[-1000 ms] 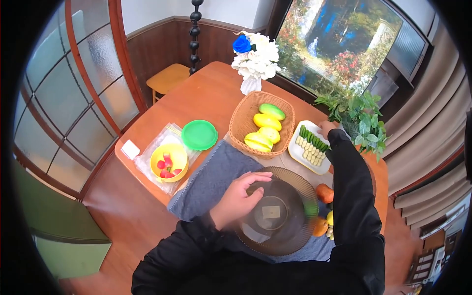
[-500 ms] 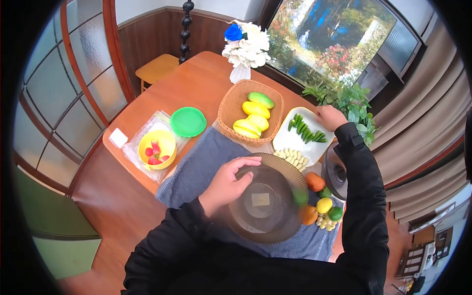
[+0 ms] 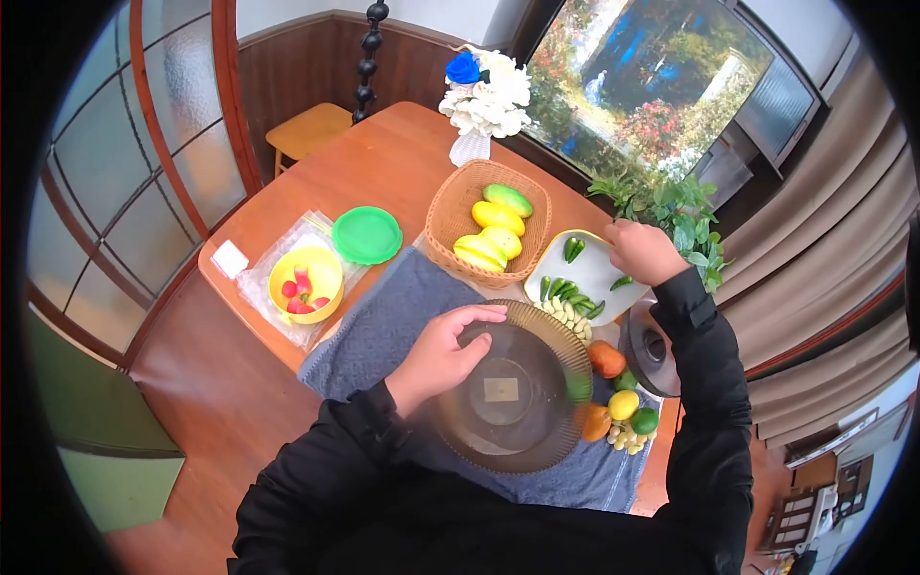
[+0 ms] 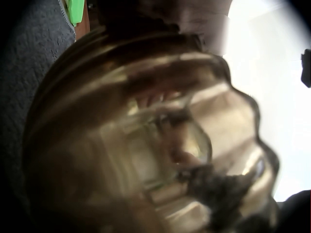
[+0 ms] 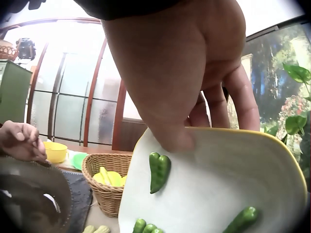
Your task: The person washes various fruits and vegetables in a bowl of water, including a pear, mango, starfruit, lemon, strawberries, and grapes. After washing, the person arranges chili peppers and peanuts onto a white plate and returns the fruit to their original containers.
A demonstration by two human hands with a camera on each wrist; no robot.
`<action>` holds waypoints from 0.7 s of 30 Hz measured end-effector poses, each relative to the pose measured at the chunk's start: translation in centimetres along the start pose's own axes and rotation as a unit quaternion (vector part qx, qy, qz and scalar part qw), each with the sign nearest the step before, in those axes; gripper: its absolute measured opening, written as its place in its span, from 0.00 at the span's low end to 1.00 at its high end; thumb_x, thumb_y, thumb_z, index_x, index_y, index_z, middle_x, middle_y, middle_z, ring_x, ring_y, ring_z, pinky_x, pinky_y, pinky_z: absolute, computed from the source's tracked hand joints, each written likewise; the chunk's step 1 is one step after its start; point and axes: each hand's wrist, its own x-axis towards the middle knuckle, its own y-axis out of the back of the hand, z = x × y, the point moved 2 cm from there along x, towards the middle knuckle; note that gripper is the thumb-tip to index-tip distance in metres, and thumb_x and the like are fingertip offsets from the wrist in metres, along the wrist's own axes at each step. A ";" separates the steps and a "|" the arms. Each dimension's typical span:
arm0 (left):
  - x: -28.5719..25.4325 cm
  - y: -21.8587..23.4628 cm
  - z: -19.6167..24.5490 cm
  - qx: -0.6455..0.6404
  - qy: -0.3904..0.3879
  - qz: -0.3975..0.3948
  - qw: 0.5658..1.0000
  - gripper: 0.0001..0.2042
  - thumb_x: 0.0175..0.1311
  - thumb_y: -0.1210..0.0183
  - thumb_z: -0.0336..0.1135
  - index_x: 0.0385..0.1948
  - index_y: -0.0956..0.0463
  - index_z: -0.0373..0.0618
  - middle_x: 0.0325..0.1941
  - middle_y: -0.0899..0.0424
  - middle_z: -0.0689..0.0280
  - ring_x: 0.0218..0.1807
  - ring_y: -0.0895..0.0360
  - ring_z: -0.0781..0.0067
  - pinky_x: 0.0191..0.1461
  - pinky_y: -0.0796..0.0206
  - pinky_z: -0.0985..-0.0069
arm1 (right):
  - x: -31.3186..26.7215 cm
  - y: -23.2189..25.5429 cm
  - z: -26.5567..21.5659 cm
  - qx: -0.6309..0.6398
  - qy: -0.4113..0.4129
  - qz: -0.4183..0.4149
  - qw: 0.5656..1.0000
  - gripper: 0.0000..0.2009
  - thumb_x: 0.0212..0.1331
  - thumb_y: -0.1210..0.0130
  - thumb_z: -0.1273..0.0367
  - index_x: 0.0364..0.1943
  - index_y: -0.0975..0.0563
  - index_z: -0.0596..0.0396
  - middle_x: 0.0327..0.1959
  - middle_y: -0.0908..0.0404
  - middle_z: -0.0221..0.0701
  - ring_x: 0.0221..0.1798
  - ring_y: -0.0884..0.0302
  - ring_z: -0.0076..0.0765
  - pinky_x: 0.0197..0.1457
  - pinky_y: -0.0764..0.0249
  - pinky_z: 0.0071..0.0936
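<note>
My right hand (image 3: 644,251) grips the far edge of a white plate (image 5: 218,165), thumb on top and fingers behind the rim. The plate tilts down toward me. Green peppers (image 5: 159,171) lie scattered on it, with several bunched near its lower edge. Pale peanut-like pieces (image 3: 572,318) lie right at that edge, beside the glass bowl. My left hand (image 3: 443,353), fingers relaxed, is at the left rim of the brown ribbed glass bowl (image 3: 522,436). Bowl glass fills most of the left wrist view, and my left fingers are unclear there.
A wicker basket (image 3: 443,225) of yellow and green fruit stands behind the bowl. Left are a yellow bowl (image 3: 331,278) and green lid (image 3: 367,235). Several fruits, including a lemon (image 3: 623,403), and a glass lid (image 3: 640,350) lie right. A leafy plant (image 3: 685,216) stands behind the plate.
My right hand has lifted and tilted the plate. The pale pieces have slid off toward the bowl, and the peppers have shifted from neat rows toward the lower edge. My left hand stays at the bowl.
</note>
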 end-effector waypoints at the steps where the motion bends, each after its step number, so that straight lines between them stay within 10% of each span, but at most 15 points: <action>1: 0.0 0.0 0.1 -0.006 0.007 -0.009 1.000 0.16 0.76 0.43 0.21 0.62 0.18 0.38 0.74 0.16 0.57 0.77 0.23 0.65 0.81 0.34 0.65 | -0.6 0.8 -0.9 0.002 0.019 0.004 1.000 0.08 0.65 0.42 0.69 0.44 0.19 0.56 0.42 0.15 0.44 0.45 0.12 0.59 0.49 0.14 0.53; 21: 0.1 0.0 -0.4 0.009 -0.036 0.014 0.999 0.16 0.74 0.40 0.25 0.60 0.16 0.40 0.70 0.12 0.60 0.70 0.16 0.63 0.73 0.26 0.66 | -2.7 1.0 -3.5 -0.099 0.019 0.074 0.992 0.04 0.62 0.38 0.69 0.36 0.22 0.50 0.37 0.19 0.32 0.43 0.11 0.43 0.41 0.14 0.40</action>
